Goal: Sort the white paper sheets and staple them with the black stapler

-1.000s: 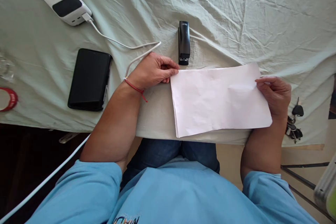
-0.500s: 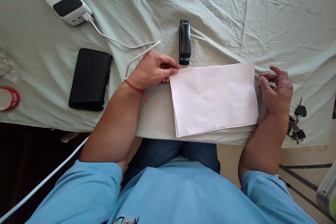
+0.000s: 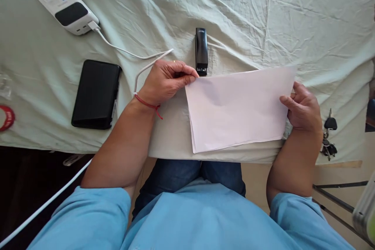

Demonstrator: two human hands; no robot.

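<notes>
The left hand (image 3: 166,82) pinches the far left corner of the white paper sheets (image 3: 237,109), while the right hand (image 3: 303,107) grips their right edge, thumb on top. The sheets lie at the near edge of the cloth-covered surface (image 3: 263,19). A black stapler (image 3: 201,50) sits just beyond the left hand; a black phone (image 3: 96,94) lies further left, keys (image 3: 328,136) to the right.

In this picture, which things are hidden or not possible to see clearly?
Head view:
- Sheet count of the paper: edges overlap, too thin to count.
- Right hand fingertips: behind the paper.
- Label on the power strip: too small; the strip is cut by the top edge.
- Red ring: cut by the left edge.
- Keys: small and partly behind the wrist.
</notes>
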